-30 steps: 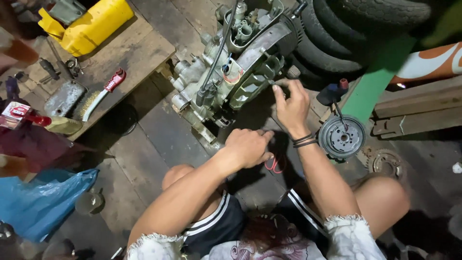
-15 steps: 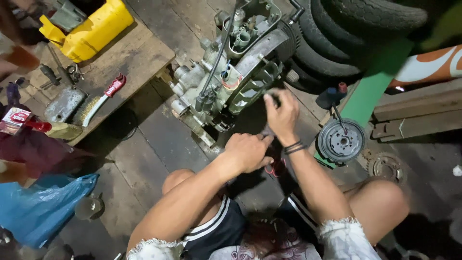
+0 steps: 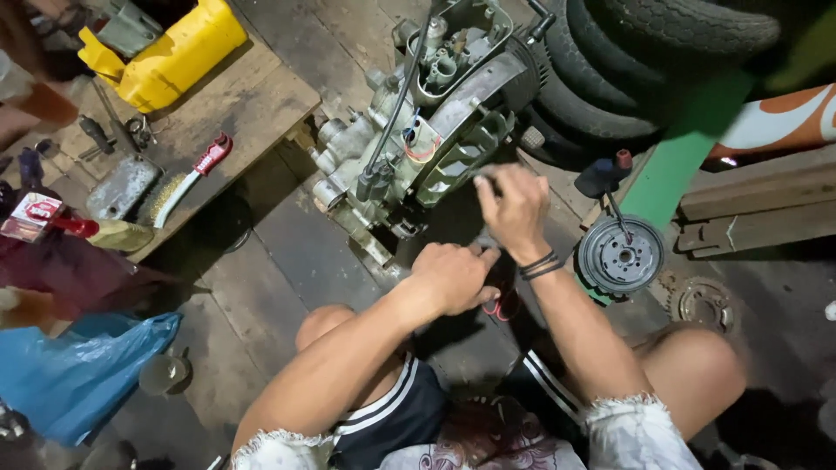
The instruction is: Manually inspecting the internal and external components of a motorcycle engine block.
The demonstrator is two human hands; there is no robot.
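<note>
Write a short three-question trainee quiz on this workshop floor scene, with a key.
1. True or false: the right hand is raised against the engine.
2. Which lies on the wooden board? A) the yellow jug B) the tyres C) the round metal wheel
3. Fill in: the wire brush has a ___ handle.

Key: 1 true; 2 A; 3 red. The left hand sits lower, closed, just below the engine; what it holds cannot be seen.
</note>
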